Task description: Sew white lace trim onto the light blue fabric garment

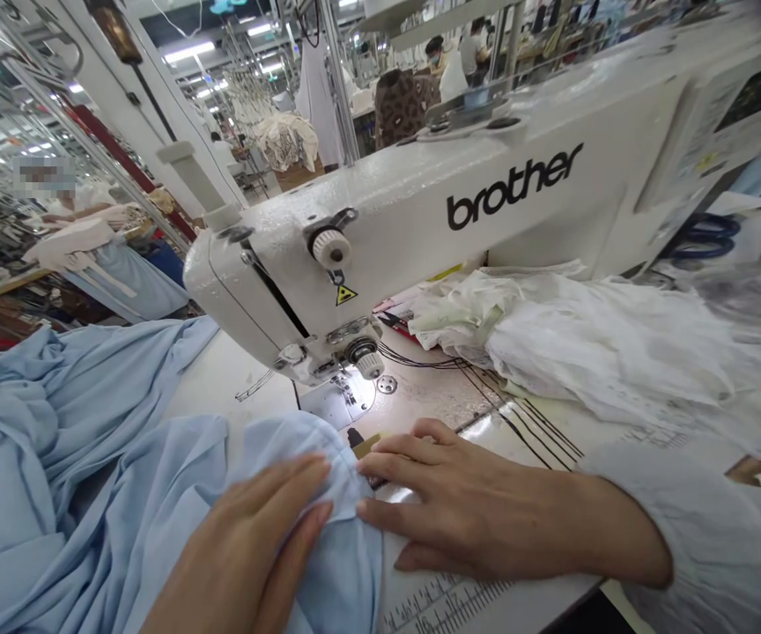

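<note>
My left hand (248, 533) lies flat on a fold of light blue fabric (288, 458), its fingertips pointing toward the needle area. My right hand (446, 502) rests beside it, with fingers extended and pressing the fabric's right edge. The cloth bulges up between my hands and trails off left in loose folds. Just beyond it stands a white Brother industrial sewing machine (380, 238), its lit presser foot (341, 387) uncovered and a little ahead of my fingertips. A small tan tag (367, 445) shows at the fabric's far edge.
The white sewing table (215, 387) has a printed ruler scale (446, 603) near its front edge. Black cords cross it. White fabric (605, 343) is heaped at right, near blue-handled scissors (704, 238). A co-worker (90, 229) handles cloth at left.
</note>
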`<state>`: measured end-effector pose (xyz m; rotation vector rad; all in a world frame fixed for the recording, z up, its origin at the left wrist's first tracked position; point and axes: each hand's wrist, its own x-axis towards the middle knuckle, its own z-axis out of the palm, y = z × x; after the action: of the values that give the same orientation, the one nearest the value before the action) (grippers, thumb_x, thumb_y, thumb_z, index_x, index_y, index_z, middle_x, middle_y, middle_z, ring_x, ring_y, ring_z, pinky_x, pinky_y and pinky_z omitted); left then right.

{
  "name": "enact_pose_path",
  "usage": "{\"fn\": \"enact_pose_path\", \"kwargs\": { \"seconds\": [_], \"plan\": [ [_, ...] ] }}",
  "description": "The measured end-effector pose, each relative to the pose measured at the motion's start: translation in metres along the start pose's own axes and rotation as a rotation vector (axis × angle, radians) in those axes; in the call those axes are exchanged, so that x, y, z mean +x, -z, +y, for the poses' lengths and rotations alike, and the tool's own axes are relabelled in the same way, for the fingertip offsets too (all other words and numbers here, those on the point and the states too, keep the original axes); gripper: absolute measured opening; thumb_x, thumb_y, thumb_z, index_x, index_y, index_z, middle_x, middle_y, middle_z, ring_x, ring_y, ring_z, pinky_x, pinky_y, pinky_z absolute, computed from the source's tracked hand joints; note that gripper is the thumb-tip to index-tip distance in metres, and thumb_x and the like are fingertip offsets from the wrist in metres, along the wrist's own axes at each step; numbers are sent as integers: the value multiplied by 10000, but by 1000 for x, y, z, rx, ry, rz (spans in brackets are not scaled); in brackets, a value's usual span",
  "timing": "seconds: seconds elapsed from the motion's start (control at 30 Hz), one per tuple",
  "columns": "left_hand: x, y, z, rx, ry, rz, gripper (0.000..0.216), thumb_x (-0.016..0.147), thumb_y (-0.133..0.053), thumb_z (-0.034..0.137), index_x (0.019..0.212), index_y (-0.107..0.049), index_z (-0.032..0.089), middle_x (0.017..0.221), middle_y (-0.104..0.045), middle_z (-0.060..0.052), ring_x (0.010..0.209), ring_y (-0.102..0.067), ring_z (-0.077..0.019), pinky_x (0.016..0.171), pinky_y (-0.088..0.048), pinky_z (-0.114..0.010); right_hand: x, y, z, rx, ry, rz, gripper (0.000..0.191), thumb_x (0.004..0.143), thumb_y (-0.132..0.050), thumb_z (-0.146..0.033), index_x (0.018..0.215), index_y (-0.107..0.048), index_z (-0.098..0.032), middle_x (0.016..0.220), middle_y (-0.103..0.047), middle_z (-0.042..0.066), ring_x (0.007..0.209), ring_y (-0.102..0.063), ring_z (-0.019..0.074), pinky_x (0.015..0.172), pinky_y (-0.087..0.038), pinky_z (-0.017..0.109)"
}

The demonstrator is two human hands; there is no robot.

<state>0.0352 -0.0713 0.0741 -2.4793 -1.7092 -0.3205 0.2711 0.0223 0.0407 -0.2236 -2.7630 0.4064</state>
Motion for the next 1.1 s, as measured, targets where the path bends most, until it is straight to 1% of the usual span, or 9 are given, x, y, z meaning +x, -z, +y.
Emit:
{"fn": "enact_pose_path", "kwargs": {
  "seconds": [0.13, 0.2, 0.27, 0.33, 0.43, 0.53, 0.6, 0.83, 1.1],
  "plan": [
    [18, -50, -25, 141, -57, 141, 460, 972, -401, 258, 1422, -426, 163, 1382, -582, -122, 1267, -564, -251, 998, -480, -414, 0, 1, 1, 8, -96, 0, 383, 981, -550, -427, 1302, -514, -221, 1296, -537, 89, 1140, -480, 251, 919, -347, 417],
    [20, -64, -32, 153, -62, 119, 509, 973, -406, 254, 1470, -339, 165, 1434, -535, -110, 1340, -489, -227, 1049, -412, -392, 3, 2, 5, -2, -111, -1, 392, 972, -564, -437, 1298, -513, -227, 1277, -539, 84, 1102, -485, 249, 924, -346, 414],
    [24, -70, -39, 134, -45, 80, 490, 985, -402, 273, 1463, -342, 185, 1424, -549, -94, 1342, -485, -215, 1065, -370, -384, 7, 4, 12, -32, -114, -2, 408, 958, -588, -437, 1293, -518, -214, 1242, -553, 88, 1071, -489, 250, 923, -352, 409],
    [32, -70, -45, 109, -21, 54, 414, 999, -383, 294, 1396, -422, 187, 1320, -635, -89, 1256, -565, -219, 1057, -357, -406, 12, 6, 19, -64, -127, -5, 407, 947, -608, -427, 1279, -529, -207, 1189, -573, 91, 1027, -495, 253, 892, -368, 409],
    [49, -68, -49, 96, 17, 22, 321, 1018, -336, 302, 1207, -564, 178, 1002, -739, -59, 979, -688, -218, 959, -406, -427, 18, 8, 29, -67, -152, -7, 373, 961, -578, -434, 1255, -538, -207, 1110, -584, 85, 963, -494, 252, 838, -385, 410],
    [62, -67, -50, 103, 21, 14, 380, 1029, -280, 327, 999, -633, 189, 713, -692, -17, 712, -678, -215, 774, -444, -395, 21, 8, 32, -25, -205, -15, 359, 956, -585, -426, 1229, -537, -197, 1109, -571, 86, 963, -486, 251, 845, -381, 410],
    [68, -65, -49, 99, 10, 8, 446, 1031, -248, 336, 854, -636, 205, 622, -652, -4, 615, -645, -207, 684, -431, -364, 22, 8, 32, 0, -236, -15, 355, 945, -606, -415, 1218, -534, -200, 1130, -564, 87, 961, -483, 248, 850, -375, 406],
    [77, -60, -52, 91, 19, -30, 518, 1025, -250, 297, 630, -579, 227, 550, -641, -16, 537, -620, -191, 571, -379, -309, 23, 6, 31, 58, -275, -28, 304, 957, -579, -410, 1183, -542, -209, 1087, -552, 77, 943, -470, 244, 852, -359, 407],
    [67, -76, -70, 181, 13, -69, 421, 990, -338, 261, 693, -633, 216, 551, -616, -25, 528, -574, -175, 539, -331, -289, 27, 8, 32, 76, -341, -33, 329, 932, -611, -416, 1195, -566, -222, 1006, -530, 75, 952, -448, 264, 851, -365, 428]
  ]
}}
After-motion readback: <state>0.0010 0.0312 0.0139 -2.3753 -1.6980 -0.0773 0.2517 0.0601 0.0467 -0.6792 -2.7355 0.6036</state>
